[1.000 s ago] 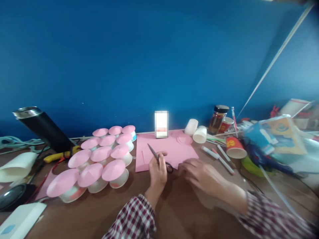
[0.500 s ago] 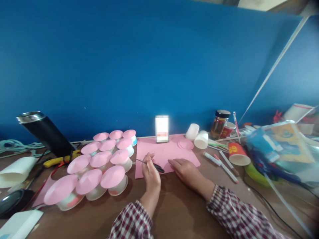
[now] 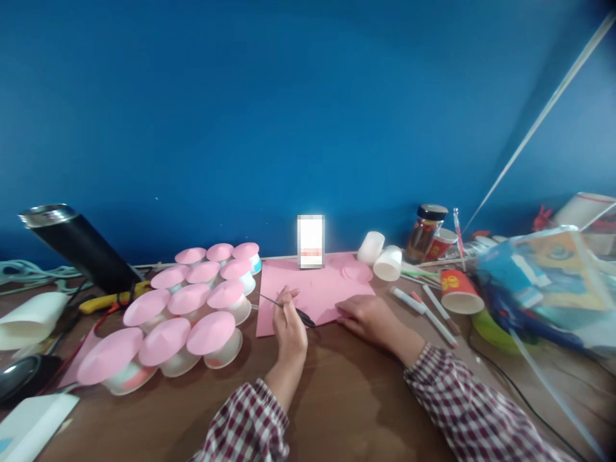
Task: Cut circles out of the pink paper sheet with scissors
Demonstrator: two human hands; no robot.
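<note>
My left hand (image 3: pixel 290 324) is closed around a pair of scissors (image 3: pixel 305 317) with dark handles, whose thin blades point left. Beneath it lies a sheet of pink paper (image 3: pixel 289 276). My right hand (image 3: pixel 368 317) is on the sheet's right front edge, fingertips curled and pressed on the paper. A few pink paper discs (image 3: pixel 357 272) rest on the far right of the sheet. To the left stand rows of upturned paper cups (image 3: pixel 222 350), each topped by a shallow pink paper cone (image 3: pixel 212 332).
A small phone-like blurred upright object (image 3: pixel 310 241) leans at the wall. Two white cups (image 3: pixel 387 264), markers (image 3: pixel 408 299), a red cup (image 3: pixel 461 292) and a jar (image 3: pixel 426 232) stand or lie to the right. A black flask (image 3: pixel 84 247) and yellow-handled tool (image 3: pixel 108 301) are left.
My right hand has shifted slightly right along the paper, its fingers now more curled at the edge. My left hand still grips the scissors. The camera view has moved a little.
</note>
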